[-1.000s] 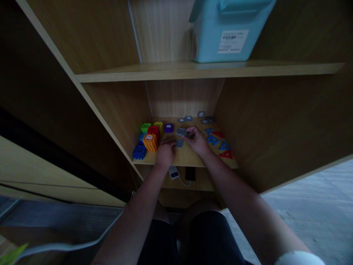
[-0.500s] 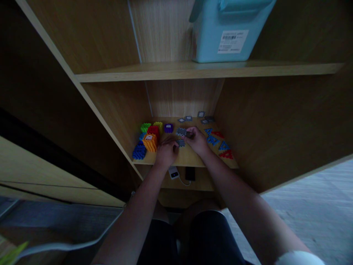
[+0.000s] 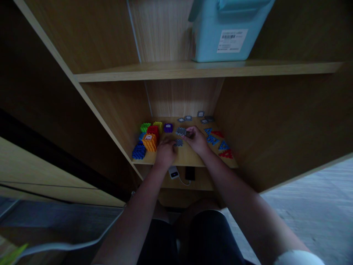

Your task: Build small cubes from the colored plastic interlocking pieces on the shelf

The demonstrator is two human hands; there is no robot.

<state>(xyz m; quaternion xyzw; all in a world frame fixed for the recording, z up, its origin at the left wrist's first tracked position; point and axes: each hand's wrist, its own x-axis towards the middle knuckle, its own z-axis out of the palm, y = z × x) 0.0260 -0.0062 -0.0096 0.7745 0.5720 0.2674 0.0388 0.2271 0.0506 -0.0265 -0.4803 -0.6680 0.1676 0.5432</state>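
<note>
My left hand (image 3: 166, 151) is low over the shelf, its fingers closed on the edge of a small grey square tile (image 3: 179, 142) with notched edges. My right hand (image 3: 196, 139) pinches a stack of grey notched tiles (image 3: 181, 131) just behind that tile; its fingertips are partly hidden. To the left of my left hand stand stacks of notched tiles: an orange stack (image 3: 149, 142), a red stack (image 3: 153, 130) and a dark blue stack (image 3: 139, 151). A purple stack (image 3: 168, 127) sits farther back. Blue triangle tiles (image 3: 212, 140) and red triangle tiles (image 3: 226, 154) lie right of my right hand.
Several grey tiles with pale centres (image 3: 201, 114) lie near the back panel. A light blue bin (image 3: 220, 44) stands on the upper shelf (image 3: 165, 70). Below, a white device (image 3: 173, 172) with a cable lies beside a dark one (image 3: 190, 173). Wooden side walls enclose the shelf.
My left hand has shifted slightly left, and the grey tile at its fingers has moved a little with it. My right hand and its stack stay almost in place.
</note>
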